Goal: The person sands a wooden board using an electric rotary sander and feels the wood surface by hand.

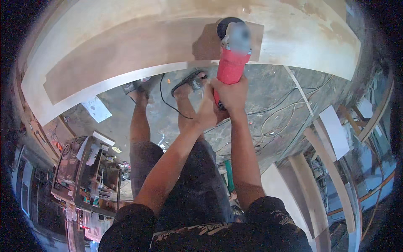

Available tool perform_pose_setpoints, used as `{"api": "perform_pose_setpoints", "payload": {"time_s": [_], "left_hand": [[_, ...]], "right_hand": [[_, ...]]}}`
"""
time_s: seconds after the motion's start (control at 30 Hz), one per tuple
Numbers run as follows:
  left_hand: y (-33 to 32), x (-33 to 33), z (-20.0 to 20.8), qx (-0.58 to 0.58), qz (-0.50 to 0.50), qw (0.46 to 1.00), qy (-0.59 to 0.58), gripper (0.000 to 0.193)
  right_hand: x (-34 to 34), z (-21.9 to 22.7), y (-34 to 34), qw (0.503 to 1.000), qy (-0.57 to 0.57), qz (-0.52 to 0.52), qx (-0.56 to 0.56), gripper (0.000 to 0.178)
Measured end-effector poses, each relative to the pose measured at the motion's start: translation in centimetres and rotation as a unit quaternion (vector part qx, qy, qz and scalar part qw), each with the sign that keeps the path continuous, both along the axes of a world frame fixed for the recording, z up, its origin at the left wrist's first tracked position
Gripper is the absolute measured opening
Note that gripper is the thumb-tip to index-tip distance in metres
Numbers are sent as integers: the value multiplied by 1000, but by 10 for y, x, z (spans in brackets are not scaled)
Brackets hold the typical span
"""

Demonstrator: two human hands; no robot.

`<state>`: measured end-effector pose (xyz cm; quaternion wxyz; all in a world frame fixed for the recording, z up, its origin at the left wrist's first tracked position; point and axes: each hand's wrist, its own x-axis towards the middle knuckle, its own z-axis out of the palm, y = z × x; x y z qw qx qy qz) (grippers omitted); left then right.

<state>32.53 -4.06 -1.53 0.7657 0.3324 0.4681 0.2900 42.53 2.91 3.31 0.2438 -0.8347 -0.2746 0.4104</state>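
Observation:
A red angle grinder (230, 68) with a grey head and a round black disc (226, 26) lies over a wide light wooden panel (302, 40). The disc is at a darker brown strip (155, 44) on that panel; whether it touches the surface I cannot tell. My right hand (233, 95) is closed round the grinder's red body. Behind it, my left hand (206, 110) wraps the rear end of the tool, its fingers partly hidden. Near my left wrist a black cord (168, 103) curves down from the panel's edge.
Cables (279, 122) snake over the grey floor on the right, by a thin pale strip (300, 90). Long boards (304, 185) lean at the lower right. A cluttered shelf unit (84, 168) stands at the left. My sandalled feet (184, 88) are beneath the panel's edge.

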Motion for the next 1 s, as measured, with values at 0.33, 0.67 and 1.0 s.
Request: {"api": "perform_pose_setpoints", "payload": {"time_s": [0.33, 0.67, 1.0], "left_hand": [[-7, 27, -12, 10, -74, 996, 51, 91], [-7, 54, -9, 55, -58, 997, 23, 88], [10, 80, -1, -578, 184, 681, -411, 85]], "right_hand": [[31, -5, -3, 1000, -4, -18, -24, 47], [57, -3, -8, 999, -24, -16, 14, 33], [75, 2, -10, 998, -42, -45, -35, 30]]}}
